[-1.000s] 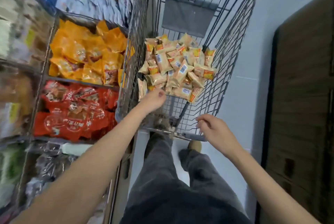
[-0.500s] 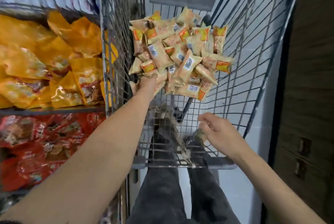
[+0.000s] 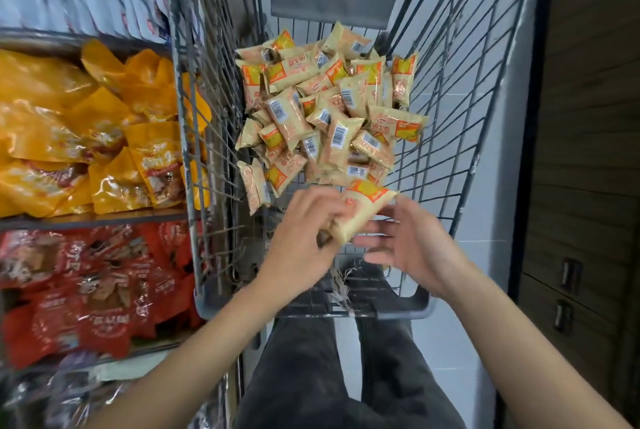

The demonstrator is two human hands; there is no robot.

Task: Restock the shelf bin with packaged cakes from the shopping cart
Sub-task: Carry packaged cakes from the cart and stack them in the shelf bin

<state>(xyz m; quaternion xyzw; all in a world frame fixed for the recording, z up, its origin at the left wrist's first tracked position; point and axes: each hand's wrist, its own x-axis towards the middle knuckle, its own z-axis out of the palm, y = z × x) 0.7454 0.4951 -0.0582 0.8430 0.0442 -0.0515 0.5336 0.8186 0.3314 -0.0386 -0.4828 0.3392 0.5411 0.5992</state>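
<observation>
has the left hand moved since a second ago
Yes. The left hand has pulled back from the cake pile toward the cart's near rim, now gripping one packaged cake.

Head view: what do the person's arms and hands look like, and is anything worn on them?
Both forearms are bare with no sleeves in view. The left hand and right hand show no gloves, rings or watch. Dark grey trousers show below.

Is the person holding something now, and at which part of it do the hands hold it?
The left hand grips one packaged cake at its lower end. The right hand is open beside the packet, fingers spread; whether it touches cannot be told.
</observation>
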